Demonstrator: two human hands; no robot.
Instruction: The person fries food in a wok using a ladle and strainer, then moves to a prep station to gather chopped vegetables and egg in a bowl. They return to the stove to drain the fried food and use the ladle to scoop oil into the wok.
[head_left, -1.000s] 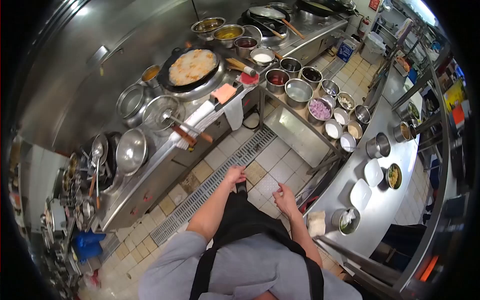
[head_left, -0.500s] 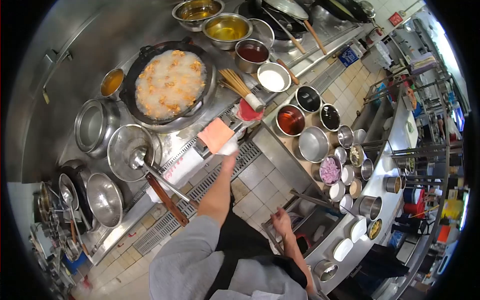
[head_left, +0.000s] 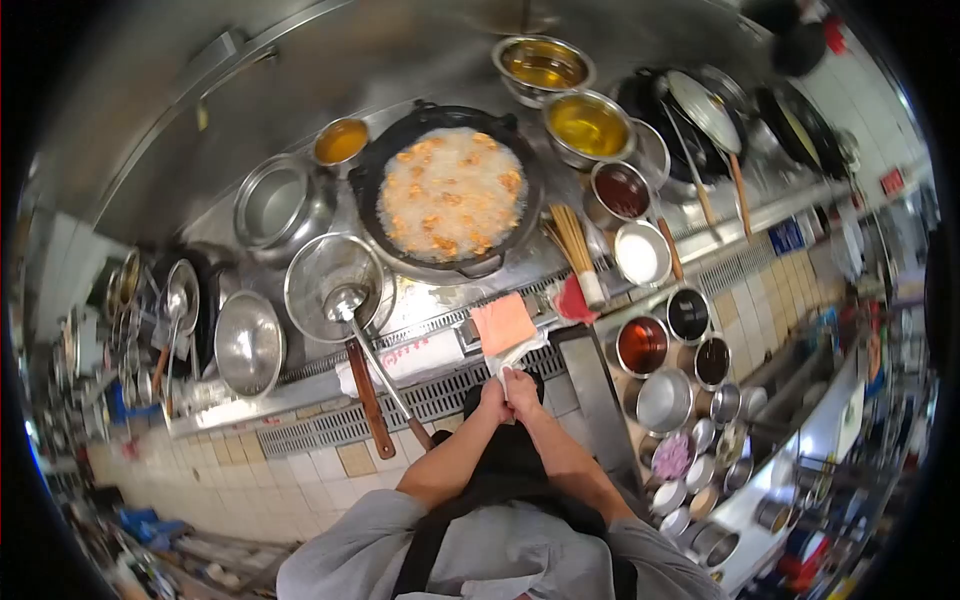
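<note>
- Steel counter [head_left: 430, 298]; white cloth [head_left: 522, 350] at its edge, near the bubbling wok [head_left: 368, 202].
- Left hand [head_left: 492, 399], right hand [head_left: 521, 391]: fingers closed on it.
- Tugging might drag the orange cloth [head_left: 503, 322] down.

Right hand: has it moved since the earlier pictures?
Yes: the right hand has come closer to the orange cloth on the stove counter's edge.

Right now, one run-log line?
left hand, right hand: together on white cloth; wok: orange pieces in pale foam; ladle: on round strainer; orange cloth: at counter edge
</note>
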